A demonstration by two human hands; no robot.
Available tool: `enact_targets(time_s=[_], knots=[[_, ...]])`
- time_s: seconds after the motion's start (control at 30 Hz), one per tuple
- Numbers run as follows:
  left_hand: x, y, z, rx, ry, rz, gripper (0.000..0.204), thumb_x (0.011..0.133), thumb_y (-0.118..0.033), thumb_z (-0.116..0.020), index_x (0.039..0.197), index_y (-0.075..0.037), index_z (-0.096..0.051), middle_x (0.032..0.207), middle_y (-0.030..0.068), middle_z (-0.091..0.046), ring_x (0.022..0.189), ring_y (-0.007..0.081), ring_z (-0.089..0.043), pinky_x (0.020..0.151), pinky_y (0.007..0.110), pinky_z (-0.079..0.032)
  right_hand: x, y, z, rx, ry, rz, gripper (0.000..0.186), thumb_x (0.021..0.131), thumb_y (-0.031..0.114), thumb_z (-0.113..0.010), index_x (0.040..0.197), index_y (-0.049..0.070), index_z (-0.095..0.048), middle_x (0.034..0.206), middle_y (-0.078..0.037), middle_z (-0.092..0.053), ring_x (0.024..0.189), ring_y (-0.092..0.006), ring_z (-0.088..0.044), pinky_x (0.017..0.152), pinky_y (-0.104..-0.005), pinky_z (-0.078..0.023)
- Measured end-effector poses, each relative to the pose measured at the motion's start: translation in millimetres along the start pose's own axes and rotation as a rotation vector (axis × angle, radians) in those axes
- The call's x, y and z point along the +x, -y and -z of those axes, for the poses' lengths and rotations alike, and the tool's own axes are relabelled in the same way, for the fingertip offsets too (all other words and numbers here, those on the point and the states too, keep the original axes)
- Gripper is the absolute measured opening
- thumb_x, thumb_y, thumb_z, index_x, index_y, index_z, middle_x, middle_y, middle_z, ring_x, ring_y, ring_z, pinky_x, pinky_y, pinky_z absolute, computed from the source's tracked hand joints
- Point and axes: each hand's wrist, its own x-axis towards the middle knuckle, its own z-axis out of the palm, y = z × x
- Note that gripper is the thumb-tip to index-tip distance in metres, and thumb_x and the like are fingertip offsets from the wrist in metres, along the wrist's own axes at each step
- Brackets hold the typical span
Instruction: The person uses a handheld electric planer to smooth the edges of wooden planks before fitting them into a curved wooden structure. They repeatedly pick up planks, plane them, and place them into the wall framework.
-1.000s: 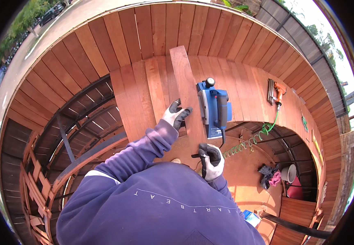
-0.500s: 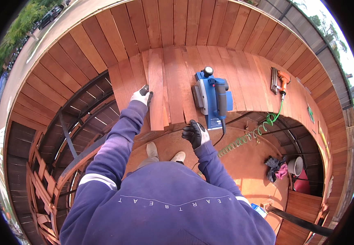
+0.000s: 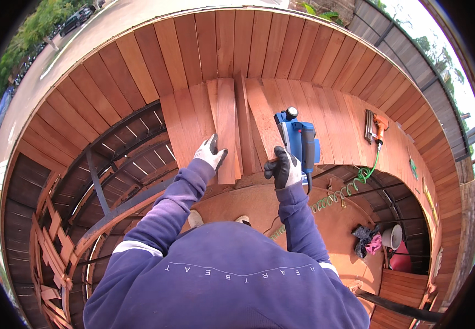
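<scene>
My left hand (image 3: 211, 153), in a white glove with dark fingertips, has its fingers curled on a narrow loose board (image 3: 226, 126) lying over the curved planking. My right hand (image 3: 284, 167), similarly gloved, grips the near end of another board (image 3: 259, 109), which slants away from me. Between these boards a darker strip of wood (image 3: 242, 118) stands out. A blue electric planer (image 3: 306, 148) with a dark handle lies just right of the right-hand board, partly hidden by it.
An orange nail gun (image 3: 377, 127) rests at right, its green coiled hose (image 3: 352, 186) hanging over the floor (image 3: 336, 214). Bare metal framing (image 3: 97, 181) and wood offcuts (image 3: 51, 252) are at left; a bucket (image 3: 392, 236) and bags (image 3: 366, 238) are lower right. A dark bar (image 3: 402, 307) crosses the lower right.
The board first held at the centre was laid down left of the planer. My right hand has since risen and now holds another board, angled toward the planer.
</scene>
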Motion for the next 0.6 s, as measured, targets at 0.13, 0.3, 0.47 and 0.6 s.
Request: enact_targets(time_s=[0.13,0.3,0.47,0.6], knots=[[-0.7,2.1,10.8,-0.376,-0.008,-0.031,0.051,0.086,-0.028,-0.064,0.128,-0.003,-0.050,0.118,0.0135,-0.056,0.095,0.0225,-0.061,0.083,0.034,-0.050,-36.3,16.1,-0.9,0.127,-0.023,0.083,0.033,0.089,0.027,-0.060,0.086,-0.005,-0.054,0.060,-0.014,-0.058,0.049,-0.0208,-0.058,0.054,-0.0304,-0.050],[-8.0,-46.6,50.7,-1.151,0.481,0.090,0.054,0.095,-0.046,-0.046,0.130,-0.004,-0.045,0.116,0.0104,-0.057,0.098,0.0208,-0.061,0.086,0.035,-0.051,-95.7,9.9,-33.4,0.120,0.164,0.120,0.038,0.090,0.030,-0.058,0.090,-0.007,-0.058,0.073,-0.014,-0.063,0.063,-0.0204,-0.061,0.060,-0.0317,-0.050],[-2.1,-57.0,94.5,-1.167,0.169,0.015,0.041,0.093,-0.035,-0.057,0.116,-0.001,-0.054,0.099,0.0062,-0.061,0.091,0.0135,-0.057,0.081,0.028,-0.047,-104.4,-25.2,-75.8,-0.002,0.395,-0.241,0.031,0.093,0.026,-0.054,0.100,-0.004,-0.059,0.081,-0.012,-0.065,0.071,-0.0176,-0.063,0.066,-0.0290,-0.050],[-3.8,11.5,119.9,-0.967,-0.252,0.000,0.027,0.089,-0.023,-0.063,0.102,0.000,-0.058,0.094,0.0045,-0.063,0.084,0.0101,-0.054,0.075,0.025,-0.045,-96.5,-43.1,-107.4,-0.508,0.693,-0.334,0.022,0.091,0.018,-0.058,0.102,0.000,-0.061,0.086,-0.006,-0.066,0.076,-0.0117,-0.059,0.071,-0.0270,-0.049]])
